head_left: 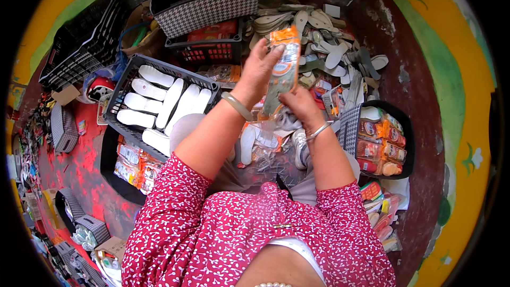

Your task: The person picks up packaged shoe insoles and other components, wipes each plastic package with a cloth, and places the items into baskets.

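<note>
Out in front of me I hold up an insole packet (284, 72) of clear plastic with an orange top; a grey-green insole shows inside it. My left hand (259, 69) grips its upper left edge, thumb across the front. At its lower right edge, the fingers of my right hand (303, 105) are pinched on the plastic. Below the hands, a white insole (247, 146) and crumpled clear wrappers (268, 167) lie between my knees. White insoles (146, 102) are laid in rows in a black crate (203, 81) to my left.
Loose insoles (321, 24) are heaped at the far right. A houndstooth box (210, 13) sits on another black crate (204, 52). Orange packets fill a box (349, 133) on my right and a black bin (110, 151) on my left. Stacked crates (79, 48) stand at the far left.
</note>
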{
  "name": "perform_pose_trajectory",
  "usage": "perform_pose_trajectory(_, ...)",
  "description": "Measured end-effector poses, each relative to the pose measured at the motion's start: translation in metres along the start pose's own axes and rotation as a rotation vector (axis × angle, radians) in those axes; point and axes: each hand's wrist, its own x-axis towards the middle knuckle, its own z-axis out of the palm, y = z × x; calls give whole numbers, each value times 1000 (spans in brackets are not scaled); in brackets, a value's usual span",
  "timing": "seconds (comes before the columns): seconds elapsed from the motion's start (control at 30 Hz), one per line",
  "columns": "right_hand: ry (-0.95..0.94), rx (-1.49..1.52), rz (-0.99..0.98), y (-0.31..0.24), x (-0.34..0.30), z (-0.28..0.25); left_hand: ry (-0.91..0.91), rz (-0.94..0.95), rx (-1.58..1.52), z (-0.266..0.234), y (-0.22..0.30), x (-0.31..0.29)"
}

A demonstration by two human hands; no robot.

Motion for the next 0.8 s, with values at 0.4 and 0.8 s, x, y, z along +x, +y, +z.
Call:
perform_pose_trajectory(0.4, -233, 734, 92, -26, -25, 6, -321, -134, -226, -6, 12, -3)
perform_pose_trajectory(0.8, 303, 552, -667, -78, -33, -56, -290, -124, -229, -10, 1, 2)
